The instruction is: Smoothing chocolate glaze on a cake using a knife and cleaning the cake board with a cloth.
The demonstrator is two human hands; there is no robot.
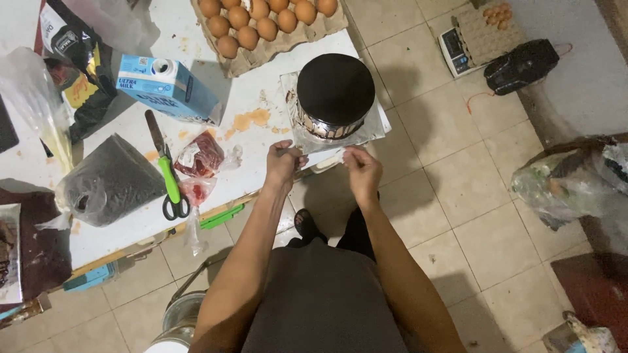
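A round cake with a glossy black top point(335, 88) stands on a silver board point(373, 131) at the near right corner of the white table point(255, 163). Brown drips run down its pale side. My left hand point(282, 163) and my right hand point(362, 171) are raised just in front of the board, fingers pinched on a thin clear strip point(320, 155) stretched between them. The strip is faint and hard to make out.
A tray of brown eggs point(261, 26) lies behind the cake. A blue milk carton point(167, 88), green-handled scissors point(169, 176), small bags of red pieces point(199, 157) and a dark bag point(111, 180) lie to the left. A scale point(454, 51) sits on the tiled floor.
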